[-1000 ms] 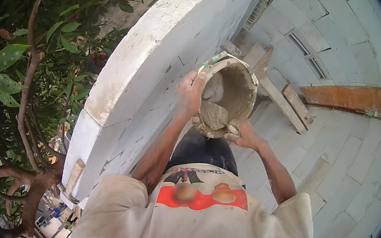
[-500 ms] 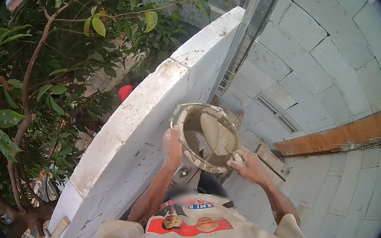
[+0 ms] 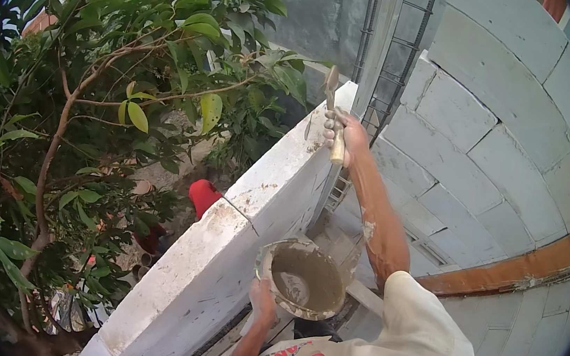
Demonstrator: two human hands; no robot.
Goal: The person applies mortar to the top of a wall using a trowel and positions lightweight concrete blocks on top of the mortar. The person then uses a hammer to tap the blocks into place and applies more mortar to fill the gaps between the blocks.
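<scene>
My right hand (image 3: 351,136) is closed around the pale handle of a trowel (image 3: 337,151). Its mortar-smeared blade points up and away, just over the far end of a white block wall's top (image 3: 245,186). Lower down, my left hand (image 3: 262,301) grips the rim of a round bucket (image 3: 339,283) on its left side. Wet grey mortar (image 3: 318,291) coats the bucket's inside and lies in its bottom. The bucket is held close to the right face of the wall. Dried mortar marks my right forearm.
A leafy tree (image 3: 57,145) spreads left of the wall, beside a red rounded thing (image 3: 204,197) low behind it. Steel rebar (image 3: 401,54) and a pale upright strip (image 3: 379,44) rise at the wall's far end. Another block wall (image 3: 488,124) with an orange-brown beam (image 3: 513,276) stands right.
My right hand has lifted the trowel out of the bucket and reached forward to the wall's far end. The bucket, still in my left hand, sits lower in view.
</scene>
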